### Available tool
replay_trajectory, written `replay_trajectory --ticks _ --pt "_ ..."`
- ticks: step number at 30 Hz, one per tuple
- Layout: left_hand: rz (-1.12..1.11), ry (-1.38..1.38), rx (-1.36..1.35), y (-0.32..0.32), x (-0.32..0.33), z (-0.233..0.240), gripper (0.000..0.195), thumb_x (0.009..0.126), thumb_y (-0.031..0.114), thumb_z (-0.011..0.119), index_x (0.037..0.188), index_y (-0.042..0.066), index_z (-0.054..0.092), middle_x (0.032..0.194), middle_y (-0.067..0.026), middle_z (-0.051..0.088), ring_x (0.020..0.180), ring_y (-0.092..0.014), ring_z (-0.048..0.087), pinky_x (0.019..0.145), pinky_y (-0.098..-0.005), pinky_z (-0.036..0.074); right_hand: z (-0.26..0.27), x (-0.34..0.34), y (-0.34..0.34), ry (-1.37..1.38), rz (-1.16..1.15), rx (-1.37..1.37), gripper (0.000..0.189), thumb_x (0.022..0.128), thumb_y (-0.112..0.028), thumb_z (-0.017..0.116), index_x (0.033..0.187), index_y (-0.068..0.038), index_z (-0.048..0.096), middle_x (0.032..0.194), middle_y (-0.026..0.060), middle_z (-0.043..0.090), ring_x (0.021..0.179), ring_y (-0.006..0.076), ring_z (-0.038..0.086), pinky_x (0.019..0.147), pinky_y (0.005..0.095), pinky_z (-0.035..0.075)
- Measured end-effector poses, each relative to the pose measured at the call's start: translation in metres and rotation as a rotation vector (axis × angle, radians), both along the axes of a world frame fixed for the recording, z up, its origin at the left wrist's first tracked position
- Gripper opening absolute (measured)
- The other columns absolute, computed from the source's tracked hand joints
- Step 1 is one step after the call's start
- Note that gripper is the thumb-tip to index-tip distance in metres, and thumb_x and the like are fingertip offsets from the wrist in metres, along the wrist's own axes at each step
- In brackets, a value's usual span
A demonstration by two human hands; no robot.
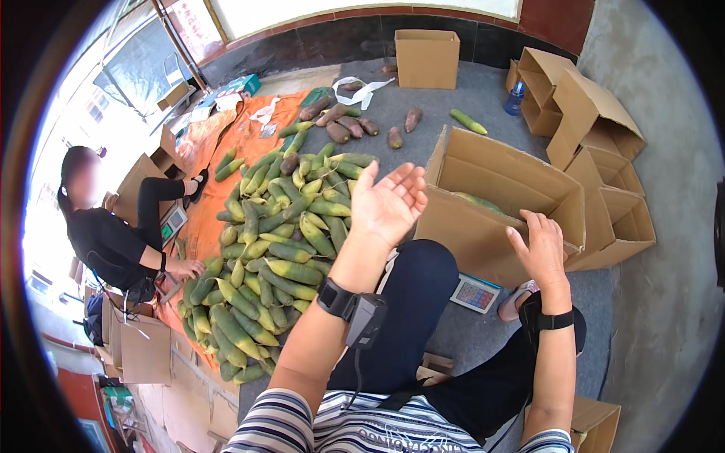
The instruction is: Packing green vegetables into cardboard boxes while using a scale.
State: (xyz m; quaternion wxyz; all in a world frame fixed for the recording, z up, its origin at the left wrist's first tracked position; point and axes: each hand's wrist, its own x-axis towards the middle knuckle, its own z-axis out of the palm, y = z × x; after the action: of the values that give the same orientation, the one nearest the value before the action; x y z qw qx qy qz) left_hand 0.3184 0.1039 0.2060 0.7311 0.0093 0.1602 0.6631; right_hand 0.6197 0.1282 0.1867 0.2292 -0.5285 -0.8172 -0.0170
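My left hand is raised palm up between the pile and the carton, fingers loosely spread, with nothing in it. My right hand is at the near rim of a large open cardboard carton, its fingers reaching over the edge; it holds nothing visible. Inside the carton a green radish shows in part; the near wall hides the rest of the bottom. Below the carton, a digital scale shows its keypad. To my left lies a big heap of green radishes.
A co-worker sits at left, one hand on the heap's edge, beside another scale. Orange sheeting lies under the heap. Reddish radishes and a white plastic bag lie beyond. Empty cartons and a blue bottle stand at right.
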Motion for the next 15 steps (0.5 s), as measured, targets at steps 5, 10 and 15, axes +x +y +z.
replay_trajectory --ticks 5,10,15 --pt "0.119 0.087 -0.069 -0.024 -0.058 -0.024 0.049 0.095 0.042 0.048 0.110 -0.004 0.056 0.108 -0.0181 0.062 0.093 -0.028 0.060 0.080 -0.0401 0.050 -0.003 0.004 0.001 -0.055 0.010 -0.041 0.040 0.085 -0.029 0.066 0.115 -0.003 0.060 0.105 0.0163 0.064 0.102 0.0337 0.058 0.098 0.0453 0.040" --pt "0.107 0.338 -0.289 -0.062 -0.158 -0.084 0.040 0.094 0.034 0.052 0.108 -0.003 0.059 0.107 -0.0174 0.065 0.086 -0.027 0.062 0.075 -0.0376 0.051 0.000 0.001 -0.002 -0.062 0.029 -0.045 0.039 0.084 -0.026 0.068 0.115 -0.003 0.060 0.104 0.0154 0.064 0.101 0.0333 0.058 0.095 0.0445 0.041" --pt "0.232 0.737 -0.577 -0.105 -0.242 -0.120 0.037 0.092 0.032 0.059 0.113 0.001 0.060 0.103 -0.0123 0.067 0.085 -0.021 0.064 0.074 -0.0338 0.052 -0.004 0.005 -0.001 -0.080 0.010 -0.046 0.036 0.083 -0.020 0.068 0.113 -0.004 0.060 0.101 0.0144 0.064 0.098 0.0329 0.058 0.090 0.0437 0.043"
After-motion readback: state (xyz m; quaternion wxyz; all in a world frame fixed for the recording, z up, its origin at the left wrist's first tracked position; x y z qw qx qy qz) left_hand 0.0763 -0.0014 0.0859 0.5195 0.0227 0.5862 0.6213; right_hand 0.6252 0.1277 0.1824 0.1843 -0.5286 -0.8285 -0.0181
